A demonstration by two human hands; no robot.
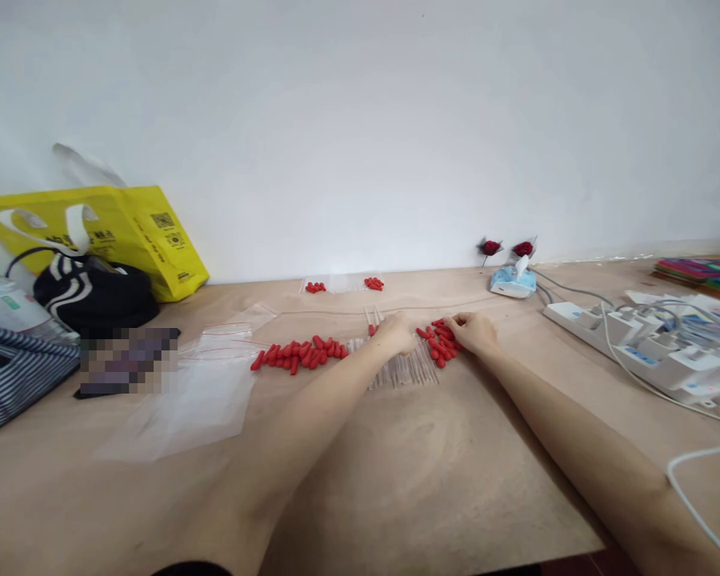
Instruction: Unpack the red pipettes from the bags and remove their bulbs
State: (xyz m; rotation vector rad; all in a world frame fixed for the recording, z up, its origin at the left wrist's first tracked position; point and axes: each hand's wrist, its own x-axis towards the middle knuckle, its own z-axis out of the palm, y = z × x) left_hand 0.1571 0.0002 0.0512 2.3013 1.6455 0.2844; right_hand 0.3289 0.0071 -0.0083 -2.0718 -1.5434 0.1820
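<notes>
My left hand (397,333) reaches over a pile of thin clear tubes (405,370), its fingers curled downward and mostly hidden behind the hand. Whatever sits in those fingers cannot be made out. Just beyond it, two pale thin tubes (369,314) lie with a red end (372,330) beside the hand. My right hand (475,331) is closed in a pinch at the edge of a small heap of red, rubber-looking bulbs (441,349), and a red bulb (441,323) shows at its fingertips. A longer heap of red bulbs (300,353) spreads left of the tubes.
Clear plastic bags (186,408) lie at left near a dark flat object, partly blurred. Behind stands a yellow bag (174,248) with a black cap (108,296). Further back are small bagged red pieces (374,283). A tissue pack (512,282) and a power strip (636,352) with cables occupy the right.
</notes>
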